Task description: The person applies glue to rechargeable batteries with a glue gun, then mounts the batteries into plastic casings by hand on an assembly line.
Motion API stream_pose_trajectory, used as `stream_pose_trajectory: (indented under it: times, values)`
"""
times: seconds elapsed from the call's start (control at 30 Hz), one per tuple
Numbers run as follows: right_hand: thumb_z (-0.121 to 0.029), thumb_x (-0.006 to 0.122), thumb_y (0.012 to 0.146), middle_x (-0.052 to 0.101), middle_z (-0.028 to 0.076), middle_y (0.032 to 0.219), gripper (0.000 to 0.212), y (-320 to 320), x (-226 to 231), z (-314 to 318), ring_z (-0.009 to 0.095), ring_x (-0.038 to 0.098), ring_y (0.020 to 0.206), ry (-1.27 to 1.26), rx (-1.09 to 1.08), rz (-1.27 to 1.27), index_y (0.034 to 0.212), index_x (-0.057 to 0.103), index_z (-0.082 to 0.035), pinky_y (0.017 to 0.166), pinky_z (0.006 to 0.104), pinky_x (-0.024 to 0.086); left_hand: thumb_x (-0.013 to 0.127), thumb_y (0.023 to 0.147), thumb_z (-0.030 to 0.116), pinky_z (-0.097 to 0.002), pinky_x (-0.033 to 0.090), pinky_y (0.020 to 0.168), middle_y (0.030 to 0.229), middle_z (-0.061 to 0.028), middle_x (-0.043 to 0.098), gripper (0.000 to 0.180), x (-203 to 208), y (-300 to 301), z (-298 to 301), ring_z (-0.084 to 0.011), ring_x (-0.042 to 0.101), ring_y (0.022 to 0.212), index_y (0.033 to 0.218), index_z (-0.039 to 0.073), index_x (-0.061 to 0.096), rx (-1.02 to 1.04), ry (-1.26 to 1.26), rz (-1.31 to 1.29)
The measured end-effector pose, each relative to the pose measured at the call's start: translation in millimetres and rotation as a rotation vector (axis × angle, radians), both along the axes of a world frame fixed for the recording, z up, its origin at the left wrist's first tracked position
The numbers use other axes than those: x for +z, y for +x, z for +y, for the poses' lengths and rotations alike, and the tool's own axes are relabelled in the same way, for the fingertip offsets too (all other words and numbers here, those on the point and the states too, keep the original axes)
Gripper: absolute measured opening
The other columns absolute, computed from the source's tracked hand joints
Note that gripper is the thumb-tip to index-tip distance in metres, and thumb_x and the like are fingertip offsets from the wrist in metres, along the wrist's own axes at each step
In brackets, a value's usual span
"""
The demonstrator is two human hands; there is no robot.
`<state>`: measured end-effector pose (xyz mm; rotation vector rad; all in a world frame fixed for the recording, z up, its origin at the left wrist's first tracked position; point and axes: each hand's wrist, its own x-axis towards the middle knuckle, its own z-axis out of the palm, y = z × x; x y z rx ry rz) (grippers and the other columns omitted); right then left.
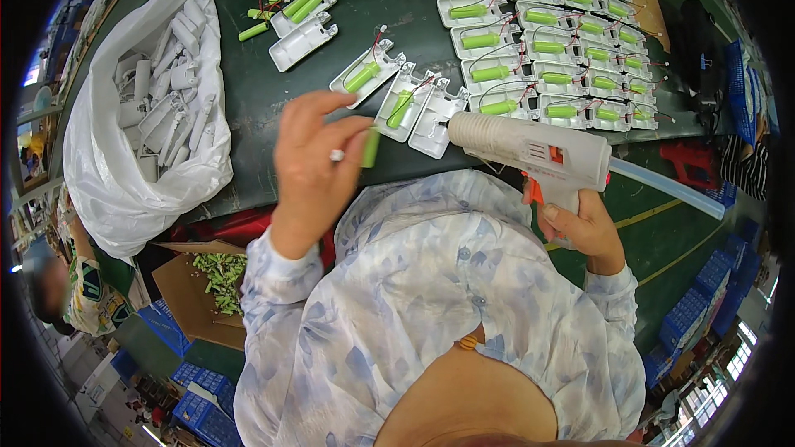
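My left hand [313, 170] pinches a green cylindrical battery [370, 147] between thumb and fingers; a small white connector [337, 155] shows against the palm. In my right hand [584, 223] is a white hot glue gun [538, 149], fingers wrapped round its handle at the orange trigger. A pale glue stick [671, 189] sticks out of its rear. The nozzle is at the edge of a white plastic housing [431, 127] with no battery visible in it. Beside that lie one housing with a battery [401, 109] and, farther left, another with a battery [362, 78].
Rows of white housings with green batteries [551, 47] cover the table's far right. Loose batteries [255, 31] and an empty housing [302, 43] lie farther back. A white sack of housings [211, 74] stands at left, above a cardboard box [184, 290] holding many small green pieces.
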<state>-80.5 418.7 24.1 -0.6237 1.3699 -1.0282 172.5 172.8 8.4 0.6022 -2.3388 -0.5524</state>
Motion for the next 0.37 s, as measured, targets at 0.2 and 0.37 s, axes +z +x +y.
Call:
stream_pose_trajectory:
  times: [0.2,0.37]
  values:
    - [-0.014,0.061,0.091,0.060,0.016,0.124,0.064,-1.0,-3.9,4.9,0.010,0.054,0.066,-0.071,-0.033,-0.060,0.147,0.032,0.000,0.058,0.0250,0.048,0.077,0.070,0.003,-0.0599,0.028,0.111,0.134,-0.0120,0.060,0.014,-31.0,-58.6,26.5,-0.0372,0.045,0.136,0.081,0.011,0.072,0.005,-0.078,-0.047]
    - [-0.014,0.062,0.091,0.059,0.018,0.128,0.069,-0.4,-6.1,9.9,0.011,0.054,0.066,-0.083,-0.052,-0.093,0.150,0.028,-0.001,0.059,0.0254,0.048,0.076,0.072,0.006,-0.0635,0.019,0.114,0.140,-0.0114,0.055,0.011,-52.9,-74.4,22.7,-0.0369,0.038,0.141,0.079,0.013,0.072,0.003,-0.203,-0.160]
